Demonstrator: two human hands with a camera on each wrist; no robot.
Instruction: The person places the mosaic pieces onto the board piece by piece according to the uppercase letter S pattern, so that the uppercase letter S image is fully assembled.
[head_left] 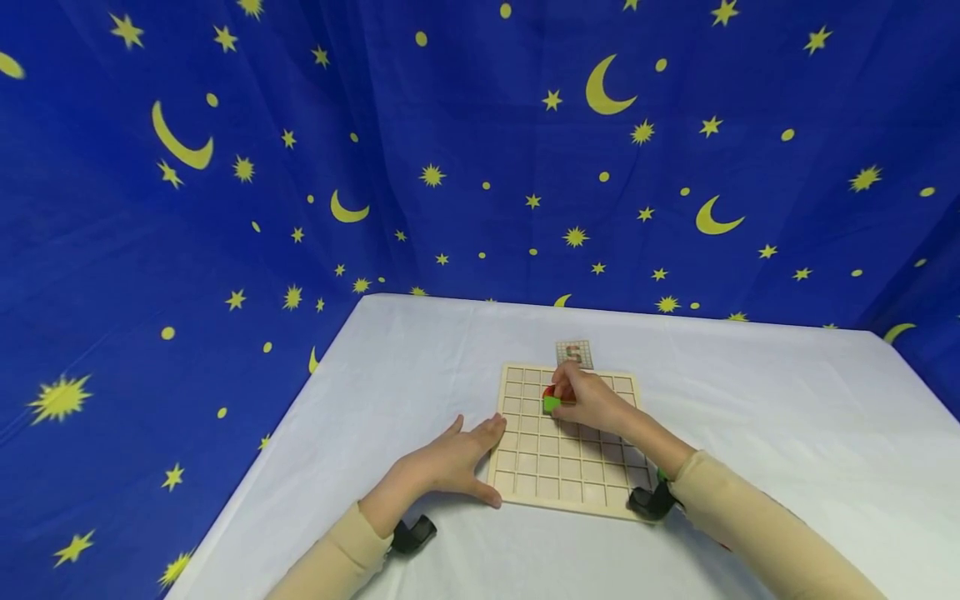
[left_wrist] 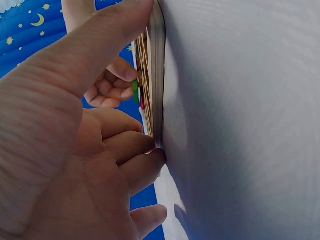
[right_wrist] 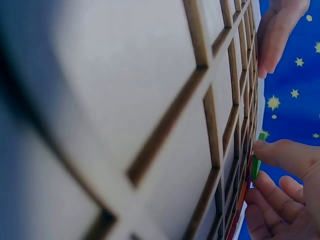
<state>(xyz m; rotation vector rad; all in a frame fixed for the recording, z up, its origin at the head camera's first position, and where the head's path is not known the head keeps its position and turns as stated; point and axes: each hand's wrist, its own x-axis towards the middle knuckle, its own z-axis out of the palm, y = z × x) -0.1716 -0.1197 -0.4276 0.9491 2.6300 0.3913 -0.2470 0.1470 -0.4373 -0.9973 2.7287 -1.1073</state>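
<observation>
A wooden board with a square grid [head_left: 537, 467] lies on the white table. My right hand [head_left: 592, 402] is over its upper part and pinches a green piece [head_left: 551, 404] between thumb and fingers; in the right wrist view the green piece [right_wrist: 256, 160] stands tilted at the fingertips. Red and orange pieces [right_wrist: 242, 196] lie in the grid beside it, partly hidden by the hand in the head view. My left hand [head_left: 453, 460] rests at the board's left edge, fingers spread, fingertips and thumb touching the rim [left_wrist: 157, 75].
Behind the board lies a small square card [head_left: 573, 353] with a gridded pattern, its lower part next to my right hand. The white table [head_left: 420, 350] reaches back to a blue curtain [head_left: 465, 108] with yellow moons and stars. Black wrist-worn devices [head_left: 412, 534] are under both wrists.
</observation>
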